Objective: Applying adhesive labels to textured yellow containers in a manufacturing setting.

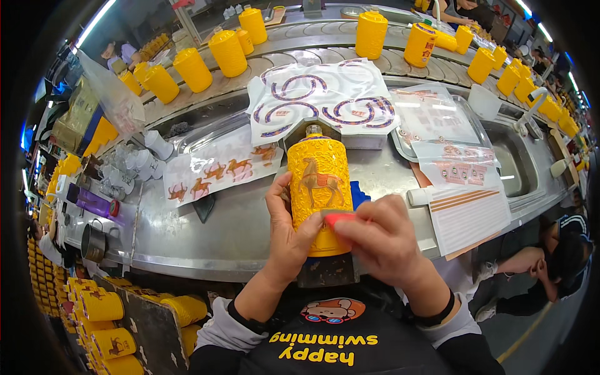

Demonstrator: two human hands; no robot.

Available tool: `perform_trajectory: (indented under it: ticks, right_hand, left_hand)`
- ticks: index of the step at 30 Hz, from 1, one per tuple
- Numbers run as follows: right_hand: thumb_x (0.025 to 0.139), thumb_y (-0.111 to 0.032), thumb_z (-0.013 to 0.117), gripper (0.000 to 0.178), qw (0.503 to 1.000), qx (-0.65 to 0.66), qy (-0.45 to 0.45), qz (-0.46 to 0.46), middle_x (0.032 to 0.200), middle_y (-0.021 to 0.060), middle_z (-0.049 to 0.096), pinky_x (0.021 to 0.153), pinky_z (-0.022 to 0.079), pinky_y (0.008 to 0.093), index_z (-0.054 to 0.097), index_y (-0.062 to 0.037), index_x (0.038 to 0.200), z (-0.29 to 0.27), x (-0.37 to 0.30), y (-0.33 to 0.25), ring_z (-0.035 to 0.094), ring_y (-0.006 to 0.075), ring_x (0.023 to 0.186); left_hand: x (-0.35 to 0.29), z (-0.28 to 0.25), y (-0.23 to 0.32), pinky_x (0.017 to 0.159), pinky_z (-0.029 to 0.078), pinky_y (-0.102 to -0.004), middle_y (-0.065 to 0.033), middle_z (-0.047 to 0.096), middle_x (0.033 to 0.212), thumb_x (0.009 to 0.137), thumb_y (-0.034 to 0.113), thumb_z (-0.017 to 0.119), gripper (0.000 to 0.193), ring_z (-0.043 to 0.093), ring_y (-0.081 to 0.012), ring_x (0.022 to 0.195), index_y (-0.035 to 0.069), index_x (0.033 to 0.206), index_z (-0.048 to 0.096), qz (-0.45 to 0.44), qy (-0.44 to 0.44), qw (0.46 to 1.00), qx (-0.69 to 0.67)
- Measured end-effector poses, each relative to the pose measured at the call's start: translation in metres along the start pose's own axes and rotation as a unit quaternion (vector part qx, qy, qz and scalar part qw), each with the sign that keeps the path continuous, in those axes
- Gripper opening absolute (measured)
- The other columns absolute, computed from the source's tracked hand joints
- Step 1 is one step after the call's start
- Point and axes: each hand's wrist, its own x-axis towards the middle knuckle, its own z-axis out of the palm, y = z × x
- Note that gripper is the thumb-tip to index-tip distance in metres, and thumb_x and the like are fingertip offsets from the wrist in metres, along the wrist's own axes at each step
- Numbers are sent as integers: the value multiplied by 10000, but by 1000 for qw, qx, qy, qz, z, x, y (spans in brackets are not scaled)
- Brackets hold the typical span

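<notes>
A yellow embossed bottle (320, 153) with a clear glass neck lies in front of me on a dark support, neck pointing away. A brown horse decal (320, 185) with a red saddle sits on its upper face. My left hand (282, 234) is wrapped round the bottle's left side, thumb near its lower front. In my closed right hand (389, 240) is a small red scraper (337, 218), its edge against the bottle below the horse. The fingers hide most of the scraper. A blue cloth (360, 195) shows just right of the bottle.
Sheets of horse decals (224, 167) lie left on the steel bench; curved-band decal sheets (319, 94) lie ahead. More sheets (470, 212) lie right, beside a sink (509, 159). Yellow bottles (227, 54) stand along a conveyor (325, 47). A metal pot (94, 242) is far left; a person sits at right.
</notes>
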Motion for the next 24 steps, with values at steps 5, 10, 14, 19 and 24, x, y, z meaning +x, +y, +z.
perform_trajectory:
  ticks: [5,10,14,19,24]
  right_hand:
    - [688,-17,744,320,997,66,1,28,827,39,557,674,397,348,696,-99,993,-4,4,1,511,221,720]
    - [760,-48,722,257,965,221,-41,136,822,64,589,639,443,313,668,-64,1011,-4,4,-4,552,192,708]
    - [904,-142,648,210,907,295,-12,300,873,86,655,681,495,259,583,-8,1051,7,2,-2,595,101,779]
    - [908,-163,638,216,886,280,3,370,872,85,650,691,498,267,584,-8,1048,11,-10,9,595,113,775]
    - [890,-104,610,191,915,171,45,361,949,136,653,765,507,308,592,-1,1049,-8,-25,21,646,244,847]
  left_hand:
    - [1,-3,2,1087,330,-375,-168,362,1339,871,118,596,708,401,-237,1264,42,1431,169,-2,-19,1000,-21]
    - [-11,-9,-2,1104,303,-394,-190,356,1357,883,139,596,653,394,-259,1276,25,1412,230,34,11,996,-82]
    - [-26,-17,8,1149,161,-556,-183,527,1235,882,223,615,481,461,-335,1244,44,1302,461,335,10,875,350]
    - [-34,-16,5,1147,135,-605,-163,580,1214,861,308,662,463,498,-347,1204,50,1227,547,365,-45,793,485]
    - [-35,-25,-5,1148,138,-604,-190,511,1327,883,312,660,603,483,-356,1243,14,1349,419,371,-43,774,511]
